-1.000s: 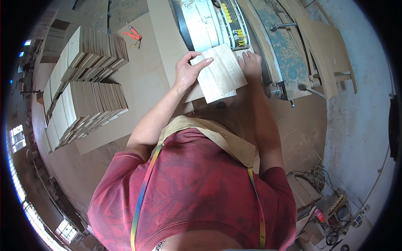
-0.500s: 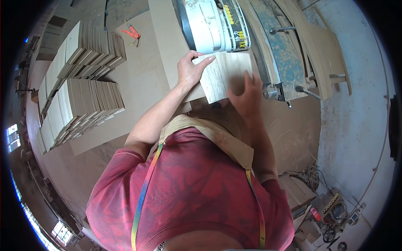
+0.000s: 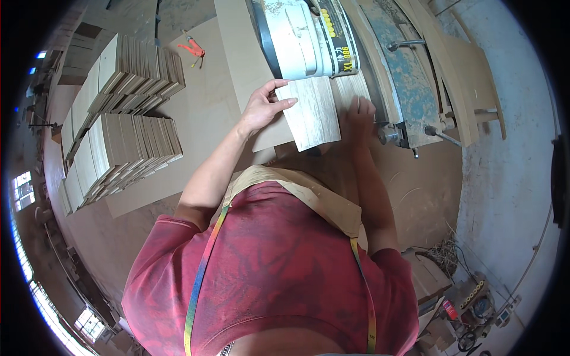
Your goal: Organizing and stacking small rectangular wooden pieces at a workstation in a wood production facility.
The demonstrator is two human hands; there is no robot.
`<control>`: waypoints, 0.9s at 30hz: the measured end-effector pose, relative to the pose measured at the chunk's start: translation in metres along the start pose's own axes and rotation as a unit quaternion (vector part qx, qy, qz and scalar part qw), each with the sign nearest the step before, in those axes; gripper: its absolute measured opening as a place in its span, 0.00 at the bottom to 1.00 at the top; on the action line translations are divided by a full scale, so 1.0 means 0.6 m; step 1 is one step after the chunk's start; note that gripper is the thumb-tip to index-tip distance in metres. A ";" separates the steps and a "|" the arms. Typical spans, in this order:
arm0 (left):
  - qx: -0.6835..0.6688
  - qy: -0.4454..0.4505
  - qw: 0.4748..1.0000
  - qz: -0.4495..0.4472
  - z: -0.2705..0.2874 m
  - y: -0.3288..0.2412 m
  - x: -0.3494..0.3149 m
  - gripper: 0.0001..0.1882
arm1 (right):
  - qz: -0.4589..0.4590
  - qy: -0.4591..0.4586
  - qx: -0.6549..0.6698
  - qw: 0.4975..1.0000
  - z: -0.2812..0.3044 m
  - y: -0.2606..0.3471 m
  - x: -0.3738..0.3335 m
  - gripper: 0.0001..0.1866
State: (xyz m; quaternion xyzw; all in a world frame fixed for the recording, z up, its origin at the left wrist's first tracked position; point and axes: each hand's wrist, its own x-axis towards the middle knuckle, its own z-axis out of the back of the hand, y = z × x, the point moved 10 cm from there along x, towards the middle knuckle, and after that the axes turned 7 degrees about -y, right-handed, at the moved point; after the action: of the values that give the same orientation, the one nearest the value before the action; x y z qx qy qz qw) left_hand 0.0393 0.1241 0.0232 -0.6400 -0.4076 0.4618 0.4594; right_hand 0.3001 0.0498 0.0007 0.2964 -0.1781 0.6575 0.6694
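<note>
**While the left grip (image 3: 258,111) pinches a pale wood-grain panel (image 3: 309,113), we lose much of the right grip (image 3: 359,120) in shadow**

Because the front panel overlaps it, we see only part of a second wood-grain panel (image 3: 349,89). The right grip's bent fingers lie over that piece's right side; we cannot tell whether they hold it. The left grip closes on the front panel's left edge, its thumb on the near face; the fingers behind are hidden. The top of the picture cuts off the white pail (image 3: 294,47), and we cannot tell whether the panels touch it.

On the left, a tan sheet (image 3: 208,113) spreads between the table (image 3: 237,59) and the stacked panels (image 3: 139,139). On the right, room is tighter: the blue machine (image 3: 399,74) stands near the right grip. Toward us, the apron (image 3: 297,180) is well apart from the front panel's lower edge.

Half a second ago, the right grip was a blur, lower down across the panels; now we make out its fingers. The left thumb has slid back toward the front panel's edge.
</note>
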 end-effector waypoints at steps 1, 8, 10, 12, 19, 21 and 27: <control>-0.005 0.006 1.000 -0.005 -0.006 -0.001 -0.001 0.23 | -0.005 0.003 -0.004 1.000 -0.013 -0.007 0.022 0.23; 0.063 -0.090 0.994 -0.023 -0.005 -0.002 0.004 0.22 | -0.108 0.019 0.239 0.965 0.088 0.046 0.124 0.25; 0.146 -0.121 0.981 -0.030 0.000 -0.003 0.003 0.22 | -0.059 0.177 0.138 0.973 0.102 0.120 0.088 0.30; 0.140 -0.118 0.982 -0.042 -0.003 -0.004 0.004 0.22 | -0.074 0.176 0.106 0.976 0.132 0.150 0.075 0.33; 0.104 -0.082 0.991 -0.033 0.006 0.007 0.007 0.21 | -0.155 0.189 0.106 0.964 0.135 0.029 0.015 0.44; 0.090 -0.071 0.993 -0.033 0.019 0.005 0.006 0.21 | -0.190 0.215 0.144 0.947 0.101 -0.023 -0.023 0.45; -0.032 0.044 0.999 0.004 0.006 0.003 -0.001 0.20 | -0.042 0.117 0.092 0.988 0.010 -0.038 -0.064 0.38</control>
State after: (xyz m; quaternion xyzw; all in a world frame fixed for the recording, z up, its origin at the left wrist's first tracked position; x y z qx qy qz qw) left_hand 0.0355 0.1236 0.0210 -0.6758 -0.3991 0.4218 0.4539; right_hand 0.3207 0.0170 -0.0225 0.2850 -0.0252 0.6723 0.6828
